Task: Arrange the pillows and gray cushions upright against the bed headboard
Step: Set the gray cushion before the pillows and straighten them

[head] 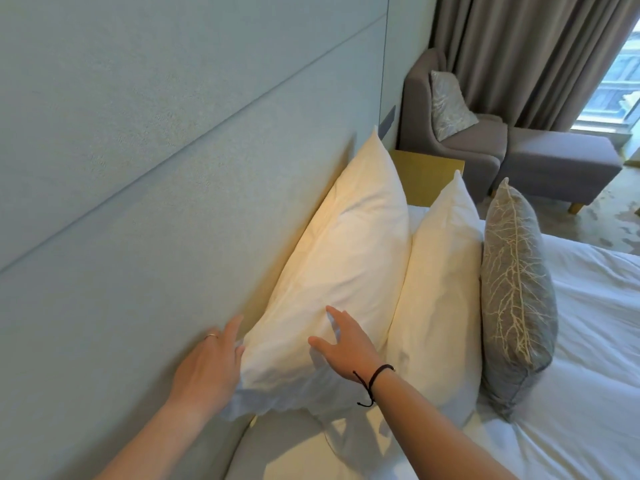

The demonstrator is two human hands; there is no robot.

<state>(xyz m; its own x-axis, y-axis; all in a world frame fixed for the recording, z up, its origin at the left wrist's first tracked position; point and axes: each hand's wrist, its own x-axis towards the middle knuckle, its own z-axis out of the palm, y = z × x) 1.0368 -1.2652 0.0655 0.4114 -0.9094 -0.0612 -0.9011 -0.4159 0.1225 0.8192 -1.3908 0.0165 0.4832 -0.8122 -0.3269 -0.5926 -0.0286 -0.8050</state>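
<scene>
Two white pillows stand upright: back pillow (346,244) against the headboard (138,202), front pillow (440,289) leaning on it, gray leaf-patterned cushion (512,289) upright in front. Left hand (207,365) cups the back pillow's near end, fingers hidden; right hand (346,344) lies flat, fingers spread, on its face. White bed (588,375) beneath.

Hotel-style bedroom corner by daylight

A grey armchair (446,133) and matching footstool (557,164) stand before taupe curtains (519,53); a bright window (616,95) sits right, a wooden nightstand (426,178) near them.
</scene>
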